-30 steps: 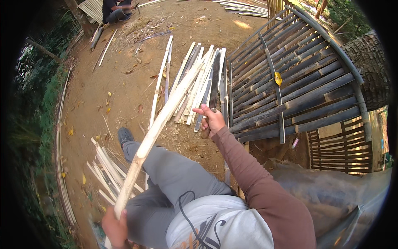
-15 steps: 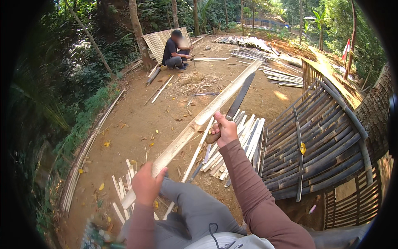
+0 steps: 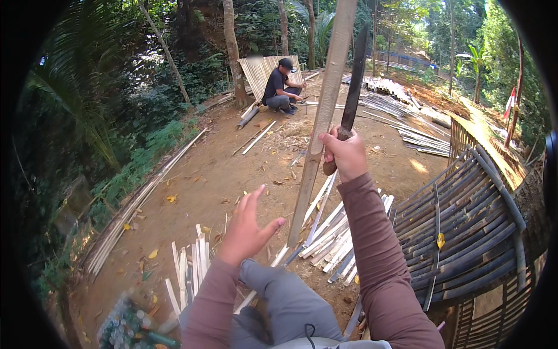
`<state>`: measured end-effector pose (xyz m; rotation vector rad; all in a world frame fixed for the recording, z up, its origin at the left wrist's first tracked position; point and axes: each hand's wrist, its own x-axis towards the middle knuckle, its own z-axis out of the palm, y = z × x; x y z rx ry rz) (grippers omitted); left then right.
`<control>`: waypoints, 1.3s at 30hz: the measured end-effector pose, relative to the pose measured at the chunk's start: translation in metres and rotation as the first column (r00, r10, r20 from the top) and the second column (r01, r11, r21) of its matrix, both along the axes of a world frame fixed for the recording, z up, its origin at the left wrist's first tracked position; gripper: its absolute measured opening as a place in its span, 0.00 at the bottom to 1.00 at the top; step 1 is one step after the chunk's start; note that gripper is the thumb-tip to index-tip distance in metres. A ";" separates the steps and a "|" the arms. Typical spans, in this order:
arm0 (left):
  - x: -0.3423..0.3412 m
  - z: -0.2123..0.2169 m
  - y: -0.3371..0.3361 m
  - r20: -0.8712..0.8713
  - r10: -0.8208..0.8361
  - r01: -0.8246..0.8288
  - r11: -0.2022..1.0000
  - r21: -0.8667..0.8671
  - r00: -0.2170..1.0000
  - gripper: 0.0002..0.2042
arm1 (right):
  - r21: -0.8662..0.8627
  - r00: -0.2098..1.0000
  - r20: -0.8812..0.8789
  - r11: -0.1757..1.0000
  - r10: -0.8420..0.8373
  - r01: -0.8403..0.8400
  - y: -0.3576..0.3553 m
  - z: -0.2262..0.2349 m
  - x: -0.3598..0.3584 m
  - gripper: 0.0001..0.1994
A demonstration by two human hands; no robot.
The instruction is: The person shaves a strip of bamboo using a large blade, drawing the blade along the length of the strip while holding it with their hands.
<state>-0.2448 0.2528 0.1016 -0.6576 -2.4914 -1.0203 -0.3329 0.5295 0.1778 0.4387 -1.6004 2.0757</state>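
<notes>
A long, pale split-bamboo slat (image 3: 324, 104) stands steeply tilted in front of me, its upper end running out of the top of the picture. My right hand (image 3: 349, 156) is closed round the brown handle of a machete (image 3: 356, 81). The dark blade points upward, just right of the slat. The thumb of that hand meets the slat's edge, so it seems to steady both. My left hand (image 3: 247, 230) is open, thumb and fingers apart, left of the slat's lower end and not touching it.
Cut bamboo strips (image 3: 331, 247) lie by my legs, with another bundle (image 3: 189, 267) to the left. A slatted bamboo bench (image 3: 465, 232) stands at right. A person (image 3: 282, 87) squats farther off beside a bamboo panel (image 3: 256, 72). Plastic bottles (image 3: 131, 323) lie lower left.
My left hand has let go of the slat's lower end and opened. The slat has swung from a diagonal to nearly upright, and the machete has turned more upright with my right hand.
</notes>
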 end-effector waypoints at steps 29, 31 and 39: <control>0.103 -0.153 -0.014 0.319 0.082 -0.291 0.661 0.692 0.944 0.12 | 0.595 0.793 0.603 0.714 -0.091 -0.371 -0.044 -0.251 0.209 0.35; 0.119 -0.150 -0.015 0.345 0.058 -0.294 0.664 0.687 0.937 0.12 | 0.598 0.765 0.635 0.694 -0.105 -0.401 -0.038 -0.258 0.219 0.35; 0.170 -0.170 -0.023 0.405 0.062 -0.329 0.698 0.635 0.912 0.11 | 0.591 0.686 0.716 0.637 -0.131 -0.495 -0.031 -0.289 0.249 0.36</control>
